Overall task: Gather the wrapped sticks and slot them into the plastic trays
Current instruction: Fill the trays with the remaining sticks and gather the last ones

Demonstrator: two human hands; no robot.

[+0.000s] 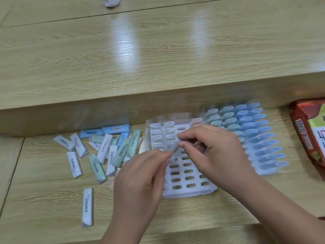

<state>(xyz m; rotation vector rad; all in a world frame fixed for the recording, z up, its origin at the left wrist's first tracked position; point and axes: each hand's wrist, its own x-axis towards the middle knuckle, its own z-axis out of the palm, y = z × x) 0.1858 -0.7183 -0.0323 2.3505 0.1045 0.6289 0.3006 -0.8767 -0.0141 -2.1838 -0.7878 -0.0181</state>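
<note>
We see left hand (pixel 140 175) and right hand (pixel 217 152) pinching one wrapped stick (pixel 173 147), long axis slanting toward the far edge of the worktop (pixel 44 199), over one part-filled white tray (pixel 180 180) mid-worktop, one full tray (pixel 255 138) rightward, over a dozen loose sticks (pixel 105 148) leftward, one lone stick (pixel 87 206) nearer the front edge.

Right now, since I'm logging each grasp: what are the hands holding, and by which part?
One pale wrapped stick, held above the white tray. The left hand pinches its lower end and the right hand pinches its upper end.
</note>
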